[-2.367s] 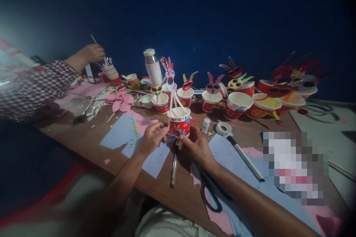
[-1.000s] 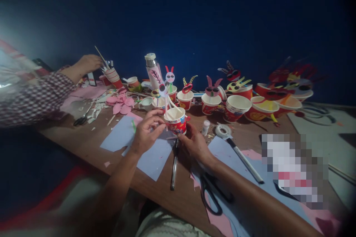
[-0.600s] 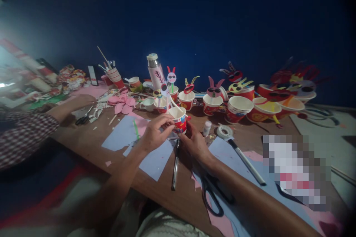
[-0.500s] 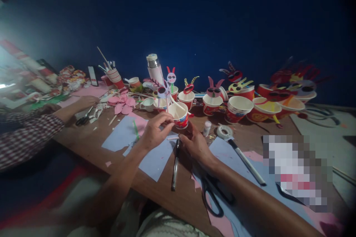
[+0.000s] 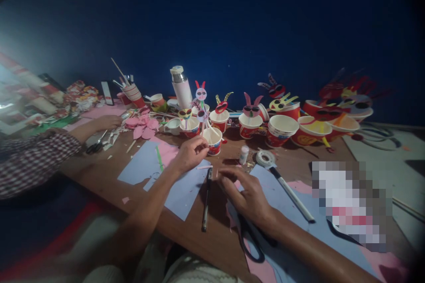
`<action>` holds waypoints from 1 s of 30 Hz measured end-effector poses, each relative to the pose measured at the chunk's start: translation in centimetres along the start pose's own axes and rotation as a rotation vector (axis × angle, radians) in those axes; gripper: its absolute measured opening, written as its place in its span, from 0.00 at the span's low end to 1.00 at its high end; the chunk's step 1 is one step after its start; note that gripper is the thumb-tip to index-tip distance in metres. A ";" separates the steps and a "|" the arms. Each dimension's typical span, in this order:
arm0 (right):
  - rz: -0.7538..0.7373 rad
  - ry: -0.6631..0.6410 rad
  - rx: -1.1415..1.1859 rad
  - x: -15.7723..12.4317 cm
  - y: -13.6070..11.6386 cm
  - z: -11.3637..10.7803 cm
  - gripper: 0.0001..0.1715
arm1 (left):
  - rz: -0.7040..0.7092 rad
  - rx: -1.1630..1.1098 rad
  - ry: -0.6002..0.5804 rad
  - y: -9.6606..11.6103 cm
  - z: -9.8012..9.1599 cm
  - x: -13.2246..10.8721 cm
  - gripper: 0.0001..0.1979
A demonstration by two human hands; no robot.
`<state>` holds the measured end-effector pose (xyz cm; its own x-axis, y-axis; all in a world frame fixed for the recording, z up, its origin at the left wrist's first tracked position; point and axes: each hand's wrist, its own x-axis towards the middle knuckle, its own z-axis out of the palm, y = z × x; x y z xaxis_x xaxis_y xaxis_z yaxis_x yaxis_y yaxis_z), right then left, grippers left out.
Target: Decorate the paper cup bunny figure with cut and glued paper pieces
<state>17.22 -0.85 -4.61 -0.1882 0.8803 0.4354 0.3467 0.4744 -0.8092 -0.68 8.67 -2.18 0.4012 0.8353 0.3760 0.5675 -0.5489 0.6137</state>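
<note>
A red-and-white paper cup [image 5: 212, 147] stands upright on the table, with a pale paper figure on a stick rising from it. My left hand [image 5: 191, 155] is just left of the cup, its thumb and fingers drawn together; what they hold, if anything, is hidden. To the right and nearer me, my right hand [image 5: 247, 194] hovers above the table, thumb and forefinger apart. A small clear sliver shows at its fingertips, too faint to name. Below the hands lie a black pen [image 5: 206, 203] and a short pale strip [image 5: 204, 167].
Several decorated cups line the wall, with a stack of cups [image 5: 282, 130] among them. Near my right hand are a tape roll [image 5: 265, 158], a small bottle [image 5: 244, 154], a marker [image 5: 292, 194] and scissors [image 5: 252, 243]. A co-worker's arm [image 5: 89, 130] reaches in from the left.
Both hands have let go of the paper cup, which stands on the table. My right hand has drawn back toward me and to the right, and its fingers have parted.
</note>
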 end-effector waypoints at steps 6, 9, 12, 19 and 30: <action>0.100 0.295 0.065 1.4 0.9 -2.6 0.07 | 0.011 -0.031 0.000 0.1 -0.4 -0.3 0.03; 0.168 0.433 0.096 2.1 2.1 -3.6 0.08 | 0.036 -0.037 0.046 0.8 -0.9 -0.8 0.03; 0.221 0.473 0.154 2.5 3.2 -4.1 0.11 | 0.013 -0.065 0.142 1.7 -1.2 -1.8 0.03; 0.279 0.339 -0.044 2.3 5.1 -3.6 0.17 | -0.383 -0.615 0.190 3.5 0.9 -3.6 0.04; 0.189 0.163 -0.291 1.9 6.7 -2.8 0.16 | -0.538 -0.982 0.193 2.9 2.9 -3.2 0.07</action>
<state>21.78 4.02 -8.09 0.0446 0.9300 0.3649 0.6121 0.2633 -0.7457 1.73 4.26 -3.58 0.1101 0.9926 -0.0522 -0.2105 0.0746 0.9747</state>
